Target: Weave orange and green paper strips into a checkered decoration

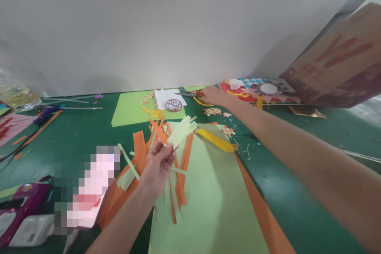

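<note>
Pinching green paper [181,131] in left hand [159,159]. Touching scissors [187,95] at 1 o'clock with right hand [213,96]; can't tell if gripped.

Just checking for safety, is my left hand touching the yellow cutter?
Apart. The head view shows it: between your left hand and the yellow cutter, an orange strip and the pale green sheet show.
</note>
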`<state>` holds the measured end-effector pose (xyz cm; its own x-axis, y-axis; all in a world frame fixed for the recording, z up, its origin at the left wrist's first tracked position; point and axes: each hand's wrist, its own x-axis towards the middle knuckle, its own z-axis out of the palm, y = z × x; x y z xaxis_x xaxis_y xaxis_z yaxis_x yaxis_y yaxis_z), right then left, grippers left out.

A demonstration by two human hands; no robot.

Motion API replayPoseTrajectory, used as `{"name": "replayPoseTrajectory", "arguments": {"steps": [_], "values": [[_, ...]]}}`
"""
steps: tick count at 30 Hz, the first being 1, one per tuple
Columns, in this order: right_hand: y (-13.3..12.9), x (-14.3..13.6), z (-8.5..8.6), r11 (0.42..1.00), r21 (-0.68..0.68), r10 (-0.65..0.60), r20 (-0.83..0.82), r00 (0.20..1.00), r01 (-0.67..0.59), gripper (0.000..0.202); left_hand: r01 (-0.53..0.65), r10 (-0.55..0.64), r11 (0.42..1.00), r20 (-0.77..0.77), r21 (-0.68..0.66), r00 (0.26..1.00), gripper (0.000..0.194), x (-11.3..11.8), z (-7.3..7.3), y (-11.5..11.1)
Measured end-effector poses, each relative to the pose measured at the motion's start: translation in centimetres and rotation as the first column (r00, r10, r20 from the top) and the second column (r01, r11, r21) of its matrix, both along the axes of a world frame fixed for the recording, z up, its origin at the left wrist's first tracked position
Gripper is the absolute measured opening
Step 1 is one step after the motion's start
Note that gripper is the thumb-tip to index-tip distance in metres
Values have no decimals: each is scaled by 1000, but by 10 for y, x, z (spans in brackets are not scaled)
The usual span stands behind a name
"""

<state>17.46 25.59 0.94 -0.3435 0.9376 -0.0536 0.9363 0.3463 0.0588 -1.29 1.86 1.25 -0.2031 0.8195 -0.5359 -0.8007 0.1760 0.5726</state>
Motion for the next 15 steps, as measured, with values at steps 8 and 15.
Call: {"name": "replayPoseTrajectory", "arguments": {"steps": [8,15], "values": [[10,-13,0,996,90,7,91,996,-15,46,54,-54,999,14,4,998,20,2,-5,-1],[-11,-2,42,969,227,77,82,994,-94,45,181,-170,972,-82,152,982,25,0,-10,-4]]}}
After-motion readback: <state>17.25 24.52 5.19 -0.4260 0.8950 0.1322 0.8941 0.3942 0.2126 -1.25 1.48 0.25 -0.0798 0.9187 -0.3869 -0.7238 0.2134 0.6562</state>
